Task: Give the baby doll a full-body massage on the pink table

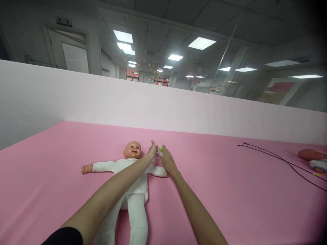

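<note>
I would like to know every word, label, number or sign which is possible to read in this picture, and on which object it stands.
No text can be read.
Plaque above the door: too small and blurred.
Reddish panel at upper right: too blurred.
Small green-topped object between the left hand and right hand: too small to tell.

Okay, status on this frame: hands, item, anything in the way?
Left hand and right hand flank small green-topped item, grip unclear. Doll face-up, left forearm crossing over it. Black cords off right.
</note>
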The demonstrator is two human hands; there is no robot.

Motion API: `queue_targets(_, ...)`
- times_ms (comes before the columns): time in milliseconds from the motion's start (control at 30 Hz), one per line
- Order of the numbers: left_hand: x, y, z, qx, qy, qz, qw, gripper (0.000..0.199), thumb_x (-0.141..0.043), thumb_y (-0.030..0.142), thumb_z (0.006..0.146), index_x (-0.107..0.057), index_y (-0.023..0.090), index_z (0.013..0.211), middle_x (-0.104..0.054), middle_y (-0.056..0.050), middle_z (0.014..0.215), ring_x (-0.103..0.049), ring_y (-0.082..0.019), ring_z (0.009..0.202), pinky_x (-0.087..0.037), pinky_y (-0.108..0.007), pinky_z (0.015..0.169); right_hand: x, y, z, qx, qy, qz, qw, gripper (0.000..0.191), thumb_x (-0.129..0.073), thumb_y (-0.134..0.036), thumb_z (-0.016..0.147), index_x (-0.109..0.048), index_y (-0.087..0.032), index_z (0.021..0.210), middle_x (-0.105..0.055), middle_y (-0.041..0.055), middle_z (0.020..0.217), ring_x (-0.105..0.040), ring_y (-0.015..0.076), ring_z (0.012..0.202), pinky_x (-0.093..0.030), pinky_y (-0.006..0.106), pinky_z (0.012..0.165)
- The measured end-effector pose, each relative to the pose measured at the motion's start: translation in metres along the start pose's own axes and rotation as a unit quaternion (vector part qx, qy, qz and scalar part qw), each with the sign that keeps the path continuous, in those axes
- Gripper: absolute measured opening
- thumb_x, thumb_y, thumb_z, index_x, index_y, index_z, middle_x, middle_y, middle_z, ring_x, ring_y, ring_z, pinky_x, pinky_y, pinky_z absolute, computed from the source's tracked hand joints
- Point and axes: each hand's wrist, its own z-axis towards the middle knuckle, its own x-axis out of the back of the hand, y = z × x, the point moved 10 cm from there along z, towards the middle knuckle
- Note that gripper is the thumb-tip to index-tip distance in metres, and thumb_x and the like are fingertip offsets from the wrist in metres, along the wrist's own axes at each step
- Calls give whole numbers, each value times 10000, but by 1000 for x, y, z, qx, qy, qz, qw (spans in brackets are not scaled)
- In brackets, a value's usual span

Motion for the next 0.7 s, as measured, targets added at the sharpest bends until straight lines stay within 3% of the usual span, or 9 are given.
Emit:
queue_targets(67, -3, -2, 1, 6, -17, -2, 1000, 804, -207, 709, 1008, -578, 78, 1340, -533, -248, 1477, -509, -284, 1412, -415, -381, 1163, 2, 2, -1, -4, 0, 13, 1000, 645, -367, -249, 969, -347, -134, 1604, -384, 160, 1649, -341, 275, 1534, -301, 540, 1241)
queue_targets(167, -3, 2, -5, -7, -21, -6, 1000, 811, -247, 747, 983, -575, 111, 1363, -538, -232, 1476, -525, -285, 1395, -433, -380, 1149, 6, -11, -7, -42, 20, 63, 997, 630, -332, -386, 1031, -350, -126, 1605, -336, 164, 1672, -277, 285, 1564, -253, 549, 1260)
queue_targets(267, -4, 4, -23, -33, -29, -15, 999, 815, -299, 783, 951, -584, 154, 1382, -552, -211, 1474, -537, -304, 1382, -447, -424, 1142, 3, -53, -19, -77, 57, 184, 978, 706, -263, -571, 1058, -299, -158, 1630, -294, 145, 1693, -225, 272, 1584, -217, 551, 1276)
queue_targets(333, -3, 1, -43, -57, -37, -23, 997, 763, -287, 758, 966, -592, 208, 1399, -565, -179, 1474, -515, -291, 1410, -426, -435, 1159, 1, -93, -26, -64, 83, 245, 964, 755, -194, -655, 1045, -294, -194, 1634, -301, 127, 1693, -213, 281, 1588, -178, 595, 1277)
queue_targets(433, 5, -2, -83, -91, -66, -36, 993, 687, -291, 727, 978, -599, 293, 1413, -587, -132, 1465, -458, -270, 1464, -401, -438, 1179, 5, -143, -29, -14, 93, 271, 958, 827, -202, -753, 999, -316, -231, 1630, -317, 95, 1689, -217, 290, 1587, -153, 599, 1284)
queue_targets(500, 11, 2, -109, -89, -102, -43, 990, 730, -324, 762, 953, -614, 267, 1405, -616, -144, 1432, -467, -317, 1455, -417, -480, 1168, 11, -159, -30, -8, 102, 264, 959, 824, -197, -756, 997, -330, -240, 1626, -344, 84, 1678, -225, 290, 1585, -147, 597, 1288)
queue_targets(600, 18, 20, -138, -78, -140, -44, 986, 887, -266, 835, 919, -611, 182, 1408, -630, -172, 1417, -478, -366, 1440, -419, -505, 1170, 13, -171, -40, -44, 104, 268, 957, 772, -210, -699, 1028, -260, -244, 1649, -275, 70, 1708, -149, 269, 1605, -146, 578, 1298)
queue_targets(700, 30, 47, -155, -130, -104, -15, 986, 983, -140, 859, 904, -586, 172, 1446, -591, -168, 1471, -428, -334, 1484, -369, -460, 1217, 12, -211, -54, 21, 76, 246, 966, 872, -257, -748, 995, -141, -212, 1673, -145, 78, 1740, -45, 296, 1615, -135, 574, 1302)
